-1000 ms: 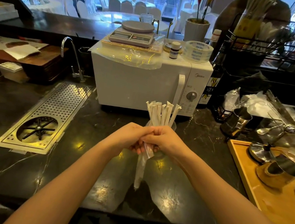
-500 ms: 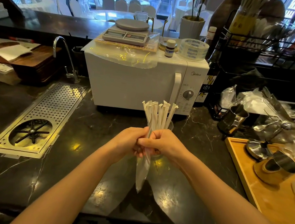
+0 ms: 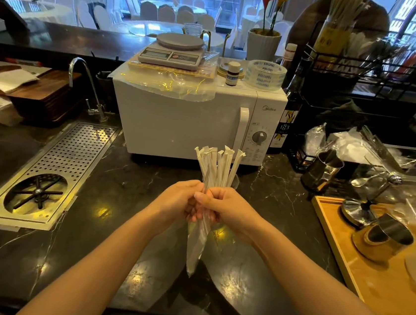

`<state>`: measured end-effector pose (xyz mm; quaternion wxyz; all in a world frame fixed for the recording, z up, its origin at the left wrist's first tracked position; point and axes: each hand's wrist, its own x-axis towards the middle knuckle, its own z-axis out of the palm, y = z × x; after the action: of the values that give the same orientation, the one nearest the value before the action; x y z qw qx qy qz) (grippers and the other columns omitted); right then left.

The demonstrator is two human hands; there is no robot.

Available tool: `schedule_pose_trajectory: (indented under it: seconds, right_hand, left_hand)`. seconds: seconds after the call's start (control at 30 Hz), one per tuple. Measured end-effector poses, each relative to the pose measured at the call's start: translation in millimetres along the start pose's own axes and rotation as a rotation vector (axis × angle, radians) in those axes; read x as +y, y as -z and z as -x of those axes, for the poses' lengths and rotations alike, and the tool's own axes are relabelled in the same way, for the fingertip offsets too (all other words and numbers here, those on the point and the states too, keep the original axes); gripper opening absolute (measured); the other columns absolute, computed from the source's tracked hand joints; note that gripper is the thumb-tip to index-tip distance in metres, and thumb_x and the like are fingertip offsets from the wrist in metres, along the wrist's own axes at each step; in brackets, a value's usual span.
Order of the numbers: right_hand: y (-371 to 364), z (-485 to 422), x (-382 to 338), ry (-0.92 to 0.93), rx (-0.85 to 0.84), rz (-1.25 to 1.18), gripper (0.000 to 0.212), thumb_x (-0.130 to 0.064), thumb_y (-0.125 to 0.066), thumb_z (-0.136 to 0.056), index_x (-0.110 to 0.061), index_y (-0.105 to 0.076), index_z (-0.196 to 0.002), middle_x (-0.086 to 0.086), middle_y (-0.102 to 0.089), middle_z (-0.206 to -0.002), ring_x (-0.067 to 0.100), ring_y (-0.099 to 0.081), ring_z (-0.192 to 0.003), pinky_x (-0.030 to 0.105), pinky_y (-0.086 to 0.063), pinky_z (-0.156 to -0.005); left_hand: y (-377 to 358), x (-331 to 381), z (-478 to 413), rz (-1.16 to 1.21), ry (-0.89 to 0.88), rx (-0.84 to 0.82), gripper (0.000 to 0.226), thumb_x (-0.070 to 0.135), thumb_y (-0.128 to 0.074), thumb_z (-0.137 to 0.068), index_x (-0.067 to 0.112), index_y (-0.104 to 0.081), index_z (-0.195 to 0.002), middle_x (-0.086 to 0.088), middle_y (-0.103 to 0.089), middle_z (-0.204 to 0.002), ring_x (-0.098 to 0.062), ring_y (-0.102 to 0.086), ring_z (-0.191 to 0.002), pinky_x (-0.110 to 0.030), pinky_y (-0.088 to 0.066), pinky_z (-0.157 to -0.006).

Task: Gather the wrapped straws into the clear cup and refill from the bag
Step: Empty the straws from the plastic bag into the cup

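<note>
Wrapped straws bunched in 2 hands above the dark counter (image 3: pixel 125 189).

In front of the white microwave (image 3: pixel 179 123), the left hand (image 3: pixel 178 203) and right hand (image 3: pixel 227 208) both clasp the wrapped straws (image 3: pixel 217 166), upright, their clear bag (image 3: pixel 197 244) hanging below.

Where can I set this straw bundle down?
Bare dark marble counter lies between the perforated steel drain tray and the hands, and more runs right of the hands up to the wooden tray. The far right is crowded: steel cups, plastic bags, utensils.
</note>
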<state>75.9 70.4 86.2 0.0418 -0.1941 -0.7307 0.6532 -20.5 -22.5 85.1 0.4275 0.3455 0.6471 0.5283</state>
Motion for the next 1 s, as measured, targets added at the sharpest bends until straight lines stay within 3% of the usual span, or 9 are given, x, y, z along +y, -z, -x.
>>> schedule_pose_trajectory:
  seconds: [0.17, 0.23, 0.33, 0.4, 0.5, 0.67, 0.8, 0.87, 1.0]
  right_hand:
    - [1.3, -0.2, 2.7, 0.004, -0.006, -0.048, 0.032, -0.028, -0.052, -0.090, -0.010, -0.056, -0.064, 0.017, -0.058, -0.075, 0.022, -0.058, -0.068, 0.026, -0.049, -0.070]
    - [2.1, 0.2, 3.0, -0.005, -0.018, -0.047, 0.028, -0.028, -0.053, -0.090, -0.004, -0.060, -0.077, 0.018, -0.057, -0.077, 0.015, -0.056, -0.063, 0.021, -0.047, -0.064]
    - [3.1, 1.0, 4.0, -0.022, -0.026, -0.067, 0.028, -0.026, -0.054, -0.089, -0.003, -0.059, -0.073, 0.016, -0.054, -0.068, 0.011, -0.051, -0.054, 0.019, -0.043, -0.056]
    - [5.3, 1.3, 5.0, -0.037, -0.008, -0.104, 0.032, -0.022, -0.055, -0.089, -0.010, -0.054, -0.059, 0.004, -0.050, -0.052, 0.006, -0.045, -0.043, 0.016, -0.039, -0.049]
    - [9.3, -0.1, 7.6, -0.062, 0.044, -0.155, 0.034, -0.017, -0.055, -0.088, -0.016, -0.051, -0.054, -0.009, -0.046, -0.039, 0.005, -0.041, -0.040, 0.018, -0.034, -0.047]
    - [9.4, -3.4, 9.8, -0.071, 0.081, -0.100, 0.029, -0.021, -0.056, -0.087, -0.017, -0.054, -0.059, -0.001, -0.049, -0.054, 0.009, -0.043, -0.049, 0.021, -0.034, -0.051]
    - [11.9, -3.3, 4.7, -0.055, 0.057, 0.072, 0.031, -0.023, -0.053, -0.090, -0.021, -0.052, -0.059, -0.007, -0.049, -0.053, 0.000, -0.044, -0.042, 0.012, -0.037, -0.045]
    - [13.1, -3.0, 2.2, -0.058, -0.004, 0.117, 0.032, -0.023, -0.050, -0.091, -0.021, -0.053, -0.059, -0.009, -0.050, -0.050, 0.000, -0.044, -0.042, 0.013, -0.037, -0.046]
    - [11.8, -3.2, -0.2, -0.040, -0.054, 0.113, 0.029, -0.020, -0.047, -0.092, -0.018, -0.059, -0.066, 0.000, -0.056, -0.058, 0.001, -0.044, -0.041, 0.012, -0.035, -0.044]
  left_hand:
    - [1.3, -1.0, -0.4, -0.063, -0.023, 0.003, 0.028, 0.016, -0.037, -0.091, 0.012, -0.052, -0.068, -0.012, -0.053, -0.065, -0.013, -0.048, -0.053, -0.019, -0.040, -0.049]
    - [1.5, -0.9, 0.5, -0.093, -0.041, 0.021, 0.029, 0.017, -0.039, -0.092, 0.013, -0.053, -0.067, -0.007, -0.053, -0.063, -0.011, -0.048, -0.053, -0.018, -0.041, -0.052]
    - [3.5, 0.2, 0.6, -0.075, -0.047, 0.016, 0.026, 0.016, -0.042, -0.091, 0.011, -0.055, -0.069, -0.004, -0.055, -0.061, -0.008, -0.050, -0.050, -0.018, -0.043, -0.052]
    - [5.9, -0.1, -0.3, -0.047, -0.038, 0.013, 0.025, 0.017, -0.044, -0.091, 0.011, -0.056, -0.071, -0.003, -0.058, -0.060, -0.009, -0.053, -0.051, -0.018, -0.046, -0.054]
    - [8.8, -1.8, -1.6, -0.026, -0.038, 0.024, 0.023, 0.016, -0.045, -0.090, 0.011, -0.058, -0.071, 0.002, -0.061, -0.057, -0.008, -0.056, -0.051, -0.019, -0.048, -0.056]
    - [5.0, -2.0, -2.8, -0.009, -0.045, 0.066, 0.025, 0.010, -0.042, -0.090, 0.009, -0.056, -0.068, 0.004, -0.060, -0.052, -0.006, -0.054, -0.047, -0.016, -0.047, -0.052]
    - [1.6, -2.7, -3.9, -0.002, -0.027, 0.086, 0.028, 0.008, -0.040, -0.088, 0.010, -0.055, -0.064, 0.003, -0.059, -0.049, -0.009, -0.052, -0.048, -0.020, -0.045, -0.053]
    - [-1.2, -2.8, -4.5, 0.005, -0.010, 0.070, 0.031, 0.012, -0.039, -0.089, 0.010, -0.056, -0.064, 0.000, -0.059, -0.052, -0.012, -0.050, -0.049, -0.023, -0.043, -0.053]
    - [-5.8, -6.1, -6.0, -0.026, 0.032, -0.012, 0.044, 0.033, -0.036, -0.093, 0.007, -0.064, -0.070, -0.013, -0.061, -0.065, -0.011, -0.049, -0.048, -0.015, -0.040, -0.045]
